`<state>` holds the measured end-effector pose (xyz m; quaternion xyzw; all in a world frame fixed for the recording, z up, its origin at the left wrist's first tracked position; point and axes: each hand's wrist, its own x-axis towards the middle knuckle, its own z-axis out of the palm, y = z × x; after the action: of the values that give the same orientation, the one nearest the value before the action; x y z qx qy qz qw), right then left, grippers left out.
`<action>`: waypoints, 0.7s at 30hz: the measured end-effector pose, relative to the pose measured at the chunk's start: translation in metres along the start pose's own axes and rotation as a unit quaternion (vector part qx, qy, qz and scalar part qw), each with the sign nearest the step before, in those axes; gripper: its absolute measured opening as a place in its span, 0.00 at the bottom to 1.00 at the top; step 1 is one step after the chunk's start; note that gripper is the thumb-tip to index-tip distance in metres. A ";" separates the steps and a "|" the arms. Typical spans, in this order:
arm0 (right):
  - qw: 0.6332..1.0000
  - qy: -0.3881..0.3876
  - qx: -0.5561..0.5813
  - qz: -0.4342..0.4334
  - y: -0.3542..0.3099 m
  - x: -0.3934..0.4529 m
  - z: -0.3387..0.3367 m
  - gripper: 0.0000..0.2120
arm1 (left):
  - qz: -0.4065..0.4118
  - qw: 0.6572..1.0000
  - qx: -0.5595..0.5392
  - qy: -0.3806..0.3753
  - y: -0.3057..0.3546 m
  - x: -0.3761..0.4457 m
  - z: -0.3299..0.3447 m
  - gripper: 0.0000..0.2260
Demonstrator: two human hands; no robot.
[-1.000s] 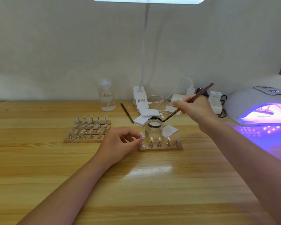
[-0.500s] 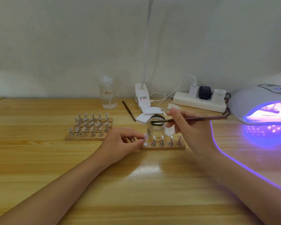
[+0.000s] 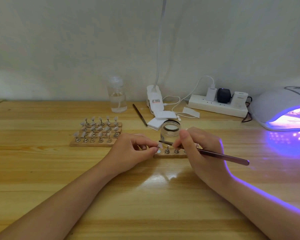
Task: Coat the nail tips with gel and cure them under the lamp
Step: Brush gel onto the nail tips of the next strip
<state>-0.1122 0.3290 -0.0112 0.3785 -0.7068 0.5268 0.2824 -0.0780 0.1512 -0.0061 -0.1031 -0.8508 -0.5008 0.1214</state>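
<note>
Wooden desk [image 3: 42, 170], white wall behind; both hands at centre.
Left hand [image 3: 132, 151] pinches a nail tip [image 3: 159, 145]. Right hand [image 3: 200, 148] grips the brush [image 3: 220, 155], bristles at 9 o'clock touching it; curing lamp [image 3: 282, 108] lit at 2 o'clock.

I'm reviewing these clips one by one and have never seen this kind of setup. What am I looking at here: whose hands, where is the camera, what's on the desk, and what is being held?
There is no machine here: a person works with bare hands, and the one camera sits on their head, looking forward and down at a wooden desk.

The left hand pinches a small clear nail tip. The right hand holds a thin brush like a pen, its bristle end at that tip.

Just behind the hands stands an open gel jar, and under them a small wooden strip of metal stands. To the left is a bigger wooden block of stands carrying many more tips. At the right edge glows the purple curing lamp. At the back are a clear bottle, a clip lamp's base and a power strip.
</note>
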 end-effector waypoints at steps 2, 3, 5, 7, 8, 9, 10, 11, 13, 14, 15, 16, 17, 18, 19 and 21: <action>1.000 0.001 -0.005 0.006 0.002 -0.001 0.001 0.18 | -0.004 1.000 -0.006 -0.003 0.000 0.000 0.000 0.10; 1.000 0.001 -0.006 0.003 0.002 -0.001 0.001 0.18 | -0.005 1.000 -0.011 -0.005 0.000 0.000 0.000 0.10; 1.000 0.003 -0.009 -0.007 0.003 -0.001 0.002 0.17 | -0.007 1.000 -0.018 -0.008 0.000 0.000 0.000 0.10; 1.000 0.004 -0.014 -0.009 0.004 -0.001 0.003 0.17 | -0.008 1.000 -0.016 -0.009 0.000 0.001 0.000 0.10; 1.000 0.005 -0.018 -0.006 0.005 -0.002 0.004 0.18 | -0.009 1.000 -0.017 -0.009 -0.001 0.001 0.000 0.10; 1.000 0.005 -0.024 -0.003 0.005 -0.002 0.004 0.18 | -0.009 1.000 -0.018 -0.010 -0.001 0.000 0.000 0.10; 1.000 0.005 -0.029 0.001 0.006 -0.002 0.004 0.18 | -0.010 1.000 -0.019 -0.011 -0.001 0.000 0.000 0.09; 0.999 0.005 -0.033 0.003 0.006 -0.003 0.004 0.18 | -0.010 1.000 -0.018 -0.012 -0.001 0.000 0.000 0.09; 0.999 0.002 -0.039 0.004 0.007 -0.003 0.004 0.18 | -0.011 1.000 -0.016 -0.013 -0.001 0.001 0.000 0.09; 0.999 0.001 -0.039 0.004 0.007 -0.003 0.004 0.18 | -0.010 1.000 -0.015 -0.013 -0.001 0.000 0.000 0.09; 0.999 -0.001 -0.040 0.003 0.007 -0.003 0.004 0.18 | -0.010 1.000 -0.014 -0.012 -0.001 0.000 0.000 0.09; 0.999 -0.002 -0.042 0.002 0.007 -0.003 0.004 0.18 | -0.010 1.000 -0.014 -0.011 -0.001 0.001 0.000 0.09; 0.999 -0.002 -0.043 0.001 0.008 -0.003 0.004 0.18 | -0.010 1.000 -0.012 -0.010 -0.001 0.001 0.000 0.09; 0.999 -0.003 -0.044 0.001 0.008 -0.003 0.004 0.18 | -0.010 1.000 -0.011 -0.010 -0.001 0.001 0.000 0.09; 0.999 -0.003 -0.044 0.001 0.008 -0.003 0.004 0.18 | -0.010 1.000 -0.010 -0.010 -0.001 0.001 0.000 0.09; 0.999 -0.004 -0.042 0.001 0.008 -0.003 0.004 0.18 | -0.010 1.000 -0.008 -0.010 -0.001 0.002 0.000 0.09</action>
<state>-0.1166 0.3273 -0.0189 0.3675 -0.7299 0.4953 0.2948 -0.0800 0.1511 -0.0066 -0.1005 -0.8488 -0.5081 0.1064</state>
